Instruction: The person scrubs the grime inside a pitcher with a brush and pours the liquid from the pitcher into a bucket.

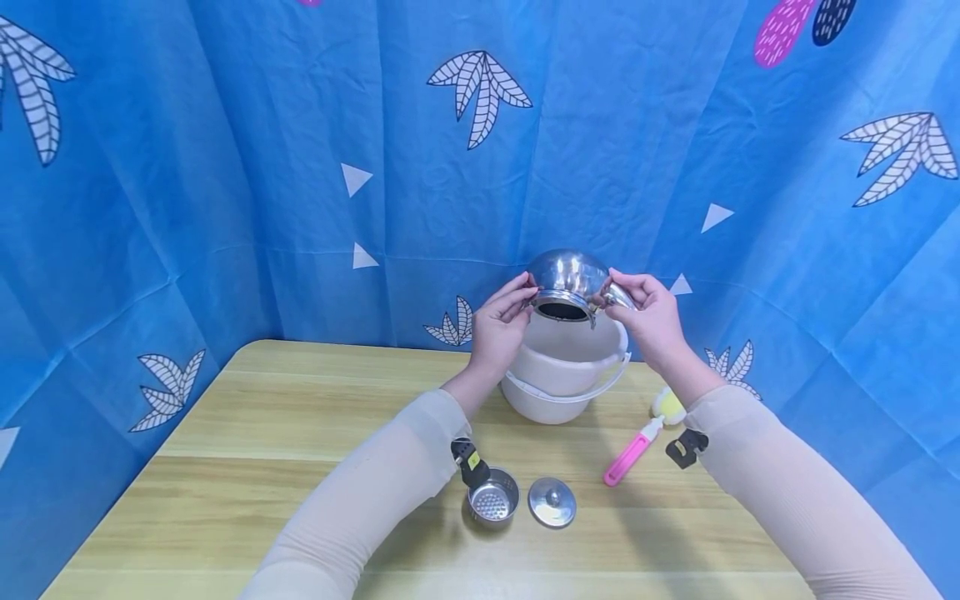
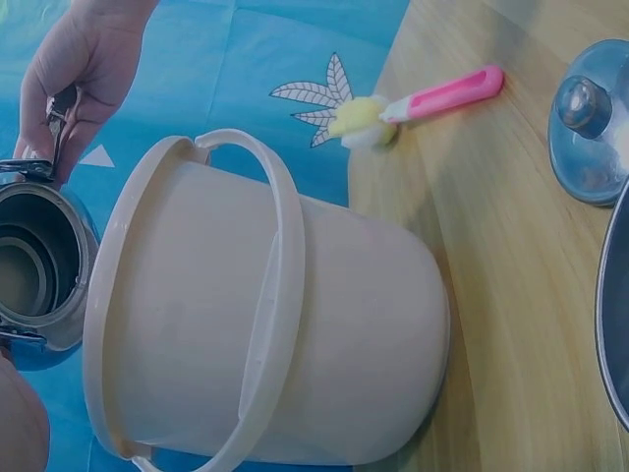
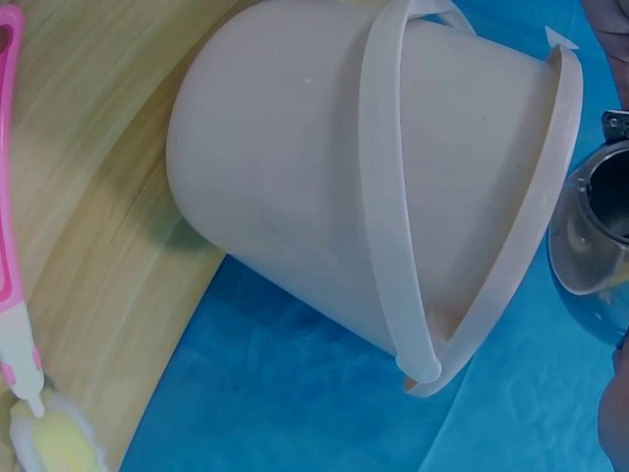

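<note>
Both hands hold a shiny metal teapot (image 1: 567, 268) over the white bucket (image 1: 555, 379). Its round mouth is tipped toward me and downward, so its dark inside shows. At the left side, my left hand (image 1: 501, 327) grips the pot near its rim. My right hand (image 1: 651, 318) pinches the part that sticks out on the right side, with the thumb below and the fingers above. The left wrist view shows the teapot (image 2: 77, 295) just beyond the bucket's rim, with metal lugs beside its mouth. In the right wrist view the right hand (image 3: 614, 418) is mostly cut off.
A perforated metal strainer (image 1: 514, 510) and a knobbed metal lid (image 1: 552, 502) lie near the front of the wooden table (image 1: 300, 433). To the right is a sponge brush with a pink handle (image 1: 628, 458). Blue patterned cloth (image 1: 300, 167) hangs behind and at the sides.
</note>
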### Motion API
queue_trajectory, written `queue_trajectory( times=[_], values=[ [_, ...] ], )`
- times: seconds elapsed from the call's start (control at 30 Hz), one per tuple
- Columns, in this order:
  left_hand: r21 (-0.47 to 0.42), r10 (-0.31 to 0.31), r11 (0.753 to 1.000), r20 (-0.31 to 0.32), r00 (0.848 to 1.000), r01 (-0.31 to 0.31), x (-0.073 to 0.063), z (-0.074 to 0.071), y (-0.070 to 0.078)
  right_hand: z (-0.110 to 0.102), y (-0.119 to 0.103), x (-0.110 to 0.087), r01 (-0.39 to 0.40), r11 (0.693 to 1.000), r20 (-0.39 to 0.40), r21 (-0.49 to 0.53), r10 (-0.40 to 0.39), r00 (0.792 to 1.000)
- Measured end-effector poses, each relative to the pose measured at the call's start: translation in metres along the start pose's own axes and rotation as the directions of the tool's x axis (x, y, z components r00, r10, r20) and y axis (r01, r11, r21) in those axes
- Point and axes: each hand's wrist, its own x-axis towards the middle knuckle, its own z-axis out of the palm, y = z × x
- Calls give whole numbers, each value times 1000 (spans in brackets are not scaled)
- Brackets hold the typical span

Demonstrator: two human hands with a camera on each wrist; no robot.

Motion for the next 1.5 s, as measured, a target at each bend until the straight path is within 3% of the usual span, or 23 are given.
queue_trajectory(
  times=[0.3, 1.0, 1.23, 1.5],
  values=[
    [-3, -20, 1000, -17, 1000, 20, 0, 1, 3, 0, 0, 1, 9, 1000, 8, -18, -9, 1000],
    [27, 1, 1000, -5, 1000, -1, -4, -1, -4, 2, 0, -3, 21, 999, 14, -50, -20, 1000],
    [45, -1, 999, -5, 1000, 1, -9, -1, 25, 2, 0, -4, 52, 998, 12, -45, -52, 999],
    [64, 3, 998, -8, 1000, -3, -4, -2, -3, 0, 2, -5, 75, 994, 5, -77, -75, 997]
  ],
)
